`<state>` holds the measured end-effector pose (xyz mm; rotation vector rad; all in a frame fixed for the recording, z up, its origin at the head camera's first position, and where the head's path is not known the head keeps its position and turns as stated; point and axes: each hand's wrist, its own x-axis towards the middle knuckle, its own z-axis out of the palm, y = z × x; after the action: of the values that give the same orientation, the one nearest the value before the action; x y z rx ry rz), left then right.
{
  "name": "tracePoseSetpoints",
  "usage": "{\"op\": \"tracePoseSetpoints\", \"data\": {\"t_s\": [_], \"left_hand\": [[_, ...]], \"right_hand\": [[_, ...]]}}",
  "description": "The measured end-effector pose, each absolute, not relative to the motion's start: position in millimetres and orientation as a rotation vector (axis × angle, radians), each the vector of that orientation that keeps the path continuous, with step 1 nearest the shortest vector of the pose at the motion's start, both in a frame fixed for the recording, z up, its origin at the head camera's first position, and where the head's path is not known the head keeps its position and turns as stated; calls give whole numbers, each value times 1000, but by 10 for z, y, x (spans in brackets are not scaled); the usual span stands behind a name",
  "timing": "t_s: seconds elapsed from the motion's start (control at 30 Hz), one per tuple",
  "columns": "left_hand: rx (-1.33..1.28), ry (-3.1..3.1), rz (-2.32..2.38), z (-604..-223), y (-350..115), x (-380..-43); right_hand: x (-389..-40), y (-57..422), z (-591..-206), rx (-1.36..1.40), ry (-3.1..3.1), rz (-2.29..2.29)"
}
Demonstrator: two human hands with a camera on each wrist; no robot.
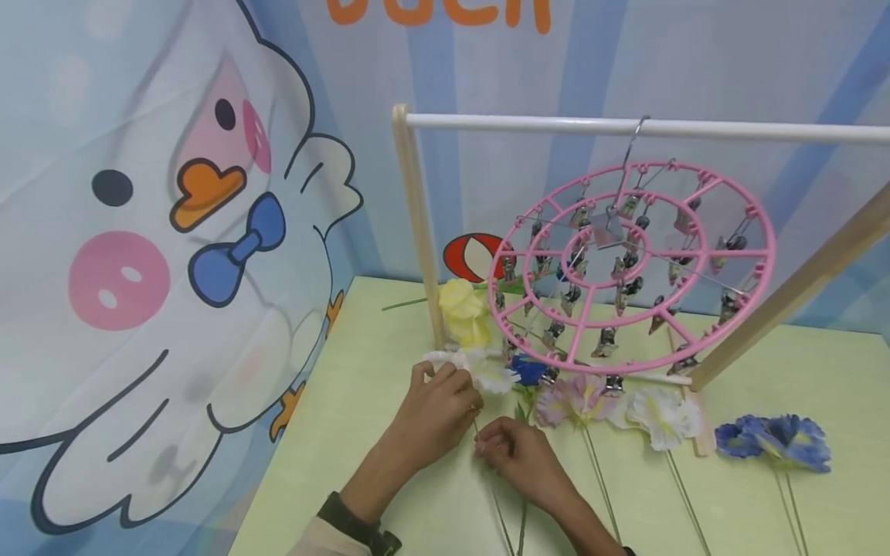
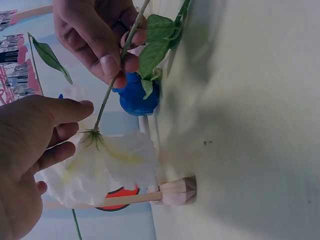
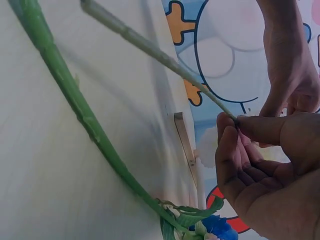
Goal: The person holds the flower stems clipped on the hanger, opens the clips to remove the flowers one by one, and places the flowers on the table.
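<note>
An artificial white flower (image 2: 100, 165) with yellow streaks is held up by its thin stem (image 2: 111, 87). My right hand (image 1: 521, 455) pinches that stem between thumb and fingertips, a short way from the bloom. Beside the flower's base, my left hand (image 1: 438, 409) has its thumb stretched out and its fingers loosely bent; its fingers overlap the petals in the left wrist view. A blue rose (image 2: 140, 97) with green leaves lies just beyond the right hand, its thick green stem (image 3: 85, 115) running along the table in the right wrist view.
A pink round clip hanger (image 1: 770, 255) hangs from the white bar (image 1: 514, 123) of a wooden rack. Around its foot lie a yellow flower (image 1: 462, 305), a pink flower (image 1: 577, 398), another white flower (image 1: 664, 417) and a blue-purple flower (image 1: 779, 440) on the pale table (image 1: 334, 432).
</note>
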<state>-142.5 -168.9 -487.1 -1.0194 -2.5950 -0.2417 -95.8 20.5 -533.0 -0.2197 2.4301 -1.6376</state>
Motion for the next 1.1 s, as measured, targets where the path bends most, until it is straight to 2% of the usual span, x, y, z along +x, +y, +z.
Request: {"op": "tracePoseSetpoints", "data": {"t_s": [0.4,0.7,1.1], "left_hand": [[-694,-2694,-481,-5148,-1695,-1285],[-468,-2829,-987,-5278,-1593,-1248],[-403,-2781,-1085,-5340,-1577,-1287]], "right_hand": [[-948,177,-5366,-214,2336,-1655],[-928,153,-5435,-196,2324,-1640],[-948,115,-5447,-178,2350,-1626]]}}
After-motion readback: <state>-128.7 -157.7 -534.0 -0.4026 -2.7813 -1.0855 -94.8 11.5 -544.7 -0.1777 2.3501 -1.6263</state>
